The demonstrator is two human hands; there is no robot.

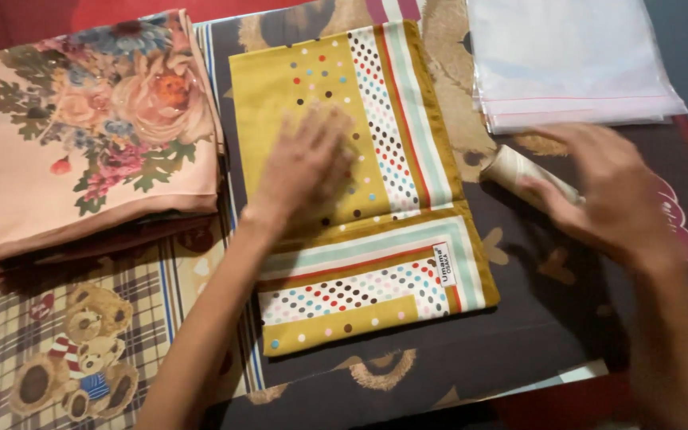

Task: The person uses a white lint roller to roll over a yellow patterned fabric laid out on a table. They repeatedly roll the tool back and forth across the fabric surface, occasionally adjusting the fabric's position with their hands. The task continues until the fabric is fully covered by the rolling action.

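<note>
Teddy bears printed on a plaid cloth (73,358) fill the near left corner of the worktop, which is spread with a dark bear-patterned cover (535,318). Beyond it, the left hand (304,163) lies flat, fingers spread and palm down, on a folded mustard-yellow scarf (376,239) with coloured polka dots and striped borders; a small white label sits near the scarf's lower right edge. Just left of the scarf rests a folded peach floral cloth (81,127). On the other side, the right hand (607,191) is blurred, its fingers curled loosely over a small cardboard tube (511,169) lying beside the scarf; whether it actually grips the tube I cannot tell. Behind the tube lies a stack of clear plastic bags (567,64).
</note>
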